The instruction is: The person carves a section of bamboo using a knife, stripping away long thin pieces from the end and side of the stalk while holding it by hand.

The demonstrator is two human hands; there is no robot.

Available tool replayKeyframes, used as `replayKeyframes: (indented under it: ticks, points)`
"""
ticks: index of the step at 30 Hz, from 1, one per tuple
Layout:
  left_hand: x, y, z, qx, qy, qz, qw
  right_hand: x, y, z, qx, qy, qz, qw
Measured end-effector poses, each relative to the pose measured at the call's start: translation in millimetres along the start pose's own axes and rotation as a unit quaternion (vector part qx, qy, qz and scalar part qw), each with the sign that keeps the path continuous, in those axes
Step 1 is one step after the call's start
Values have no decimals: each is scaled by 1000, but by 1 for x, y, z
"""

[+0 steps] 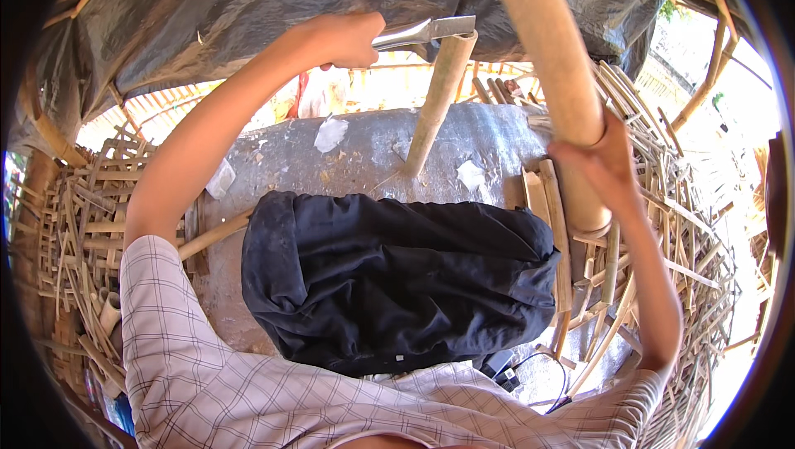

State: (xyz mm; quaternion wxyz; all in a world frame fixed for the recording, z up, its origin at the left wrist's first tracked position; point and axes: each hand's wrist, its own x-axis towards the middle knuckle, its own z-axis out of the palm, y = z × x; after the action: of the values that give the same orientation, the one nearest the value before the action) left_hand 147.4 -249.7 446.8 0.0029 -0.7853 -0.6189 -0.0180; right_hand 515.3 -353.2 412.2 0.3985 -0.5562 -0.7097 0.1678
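Note:
My left hand (352, 39) is closed round the handle of a flat-bladed metal knife (422, 33), held out at the far middle. Its blade rests across the top end of a bamboo piece (433, 110), which stands a little tilted on the grey sheet (273, 155). On the right, my right hand (607, 163) grips a thick, pale wooden pole (551, 43) near its lower end. The pole rises past the top of the view, apart from the bamboo piece. The fingers on the pole's far side are partly hidden.
Black cloth (397, 283) covers my lap. Split bamboo sticks (662, 192) pile up on the right, with half pieces (556, 234) beside my lap. A woven bamboo lattice (99, 201) stands on the left. Dark plastic sheeting (224, 10) hangs at the back.

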Motion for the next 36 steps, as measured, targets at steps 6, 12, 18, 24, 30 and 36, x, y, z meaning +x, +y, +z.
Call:
replayKeyframes:
  ticks: [6, 12, 18, 24, 30, 36]
  points:
    - [-5, -9, -2, 7, -11, -18, 1000, 6, 94, 90, 52, 64, -1, 997]
    - [-5, -22, -8, -9, -45, -36, 998, 58, 186, 159, -136, 88, 73, 984]
    - [0, -54, 6, -143, -70, -35, 987, 60, 260, 216, -204, -33, 124, 970]
    - [-2, -74, 17, -334, -158, -35, 928, 50, 298, 260, -229, -213, 97, 945]
    - [-2, -66, 31, -498, -255, -34, 828, 60, 329, 262, -271, -368, 111, 883]
    - [-31, -76, 82, -598, -304, 29, 741, 79, 147, 278, 350, -77, -178, 917]
